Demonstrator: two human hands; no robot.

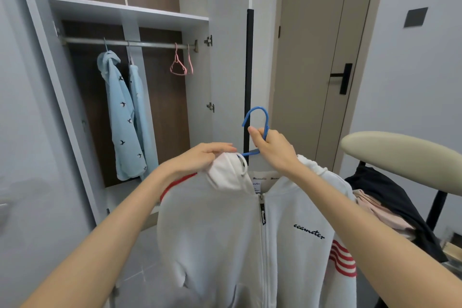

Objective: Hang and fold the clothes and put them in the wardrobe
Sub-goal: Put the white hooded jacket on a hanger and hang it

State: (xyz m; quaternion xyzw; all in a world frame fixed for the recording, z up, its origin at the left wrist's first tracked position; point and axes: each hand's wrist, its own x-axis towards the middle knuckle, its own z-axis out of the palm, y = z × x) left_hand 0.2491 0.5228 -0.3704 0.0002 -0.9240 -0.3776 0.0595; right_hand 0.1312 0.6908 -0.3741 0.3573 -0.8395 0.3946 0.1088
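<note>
Lower centre of the frame: a white zip jacket [225,232] hangs in front of me from a blue hanger [260,117], zip closed, red stripes showing on one sleeve. At the centre, my right hand [272,147] has its fingers wrapped tight round the hanger's neck just below the hook. It carries the weight and leaves the hook free for the rail. Just left of it, my left hand [200,155] pinches the edge of the hood between thumb and fingers, apparently to settle that side of the collar on the hanger before the jacket goes up. At the right edge, dark and pink clothes [390,190] lie in a heap, seemingly waiting their turn. Beyond, in the upper left, the wardrobe [130,14] stands open. On its rail [150,43] hang two pale blue garments [122,117] and, well apart to their right, two bare pink hangers [178,65], with a gap between them where this jacket could go.
</note>
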